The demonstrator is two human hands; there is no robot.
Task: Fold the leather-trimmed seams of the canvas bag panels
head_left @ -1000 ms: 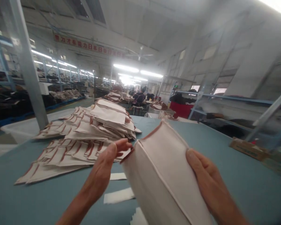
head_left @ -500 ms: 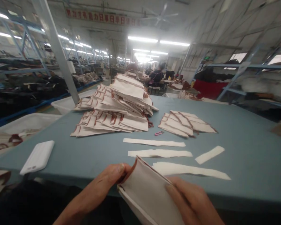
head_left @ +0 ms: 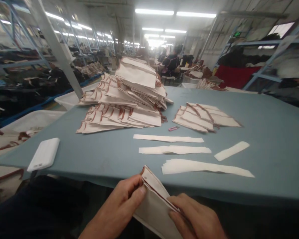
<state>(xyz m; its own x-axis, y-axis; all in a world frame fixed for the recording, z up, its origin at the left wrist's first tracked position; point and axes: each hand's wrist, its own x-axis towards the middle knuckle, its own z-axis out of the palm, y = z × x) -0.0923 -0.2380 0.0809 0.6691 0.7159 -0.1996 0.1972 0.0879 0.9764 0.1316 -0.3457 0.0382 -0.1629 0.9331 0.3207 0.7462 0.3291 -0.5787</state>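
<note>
A cream fabric piece [head_left: 155, 207] with reddish-brown edging is held tilted in front of the table's near edge. My left hand [head_left: 122, 202] pinches its upper left corner between thumb and fingers. Farther down the same edge, my right hand [head_left: 193, 212] grips it, thumb on the near face. Cream strips [head_left: 206, 167] lie just beyond on the table, with two narrower strip rows [head_left: 174, 149] behind them and a short strip [head_left: 231, 151] to the right. The lower end of the fabric piece runs out of view.
Stacked cream pieces [head_left: 122, 103] stand at the back left of the blue-green table [head_left: 89, 152]. A smaller spread pile [head_left: 201, 118] lies right of them, near a pink tool [head_left: 173, 128]. A white device [head_left: 44, 153] sits at the left edge, beside white bins [head_left: 35, 116]. A person [head_left: 172, 63] is far behind.
The fabric piece's opened edge has come nearly together. My left hand has shifted onto its corner, thumb now in front. The view has tilted down, showing the table higher.
</note>
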